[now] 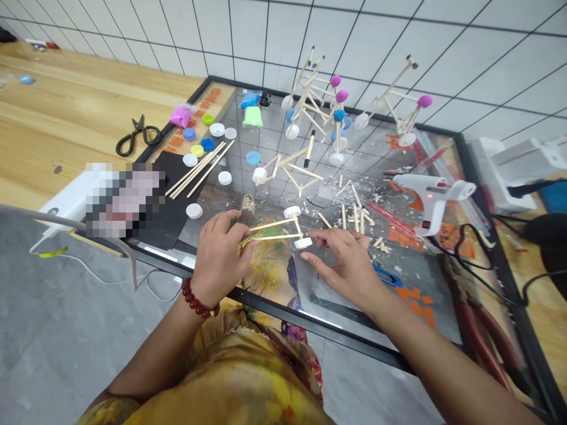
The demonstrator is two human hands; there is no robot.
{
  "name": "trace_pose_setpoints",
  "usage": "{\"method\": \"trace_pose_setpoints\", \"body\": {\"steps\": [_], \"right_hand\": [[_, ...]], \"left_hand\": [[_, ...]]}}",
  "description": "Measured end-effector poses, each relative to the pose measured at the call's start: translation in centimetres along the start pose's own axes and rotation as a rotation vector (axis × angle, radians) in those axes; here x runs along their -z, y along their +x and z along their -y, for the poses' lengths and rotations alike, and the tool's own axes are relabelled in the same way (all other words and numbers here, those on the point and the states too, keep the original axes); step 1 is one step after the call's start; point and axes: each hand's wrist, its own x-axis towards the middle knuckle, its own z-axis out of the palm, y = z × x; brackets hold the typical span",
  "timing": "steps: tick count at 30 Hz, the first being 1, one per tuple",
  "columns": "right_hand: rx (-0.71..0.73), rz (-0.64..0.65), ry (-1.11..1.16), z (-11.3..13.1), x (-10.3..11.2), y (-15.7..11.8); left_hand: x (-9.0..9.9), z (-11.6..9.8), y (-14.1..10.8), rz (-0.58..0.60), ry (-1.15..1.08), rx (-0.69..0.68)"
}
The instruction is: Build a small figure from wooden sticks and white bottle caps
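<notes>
My left hand (222,248), closed, pinches the far ends of a small wooden stick frame (277,227). Two white bottle caps sit at that frame's right end, an upper cap (292,211) and a lower cap (303,242). Beside the lower cap is my right hand (343,260), thumb and index finger apart; its index fingertip is at or very near the cap's edge, and I cannot tell whether they touch. Just beyond both hands lies another stick frame (287,167) with a white cap on it. Short cut sticks (357,215) are scattered beyond my right hand.
A white glue gun (432,192) lies at right, its cable near red-handled pliers (482,330). Stick models with caps and coloured balls (339,115) stand at the back. Left are loose caps (217,129), long sticks (197,171), black scissors (138,136) and a white power strip (71,198).
</notes>
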Motion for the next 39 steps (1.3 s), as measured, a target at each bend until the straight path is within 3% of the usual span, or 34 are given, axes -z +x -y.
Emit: {"method": "trace_pose_setpoints", "body": {"steps": [7, 21, 29, 34, 39], "right_hand": [[-0.018, 0.004, 0.012, 0.0, 0.1, 0.0], [-0.023, 0.021, -0.004, 0.1, -0.1, 0.0], [-0.023, -0.288, -0.208, 0.0, 2.8, -0.2], [0.057, -0.448, -0.394, -2.0, 4.5, -0.5], [0.043, -0.654, -0.512, -5.2, 5.4, -0.3]], "left_hand": [[-0.1, 0.1, -0.3, 0.036, 0.032, -0.019], [-0.5, 0.5, -0.5, -0.023, -0.016, -0.063], [-0.6, 0.5, -0.5, -0.022, -0.011, -0.083], [-0.9, 0.7, -0.5, -0.053, -0.019, -0.078], [-1.0, 0.9, -0.8, -0.054, -0.021, -0.068]]}}
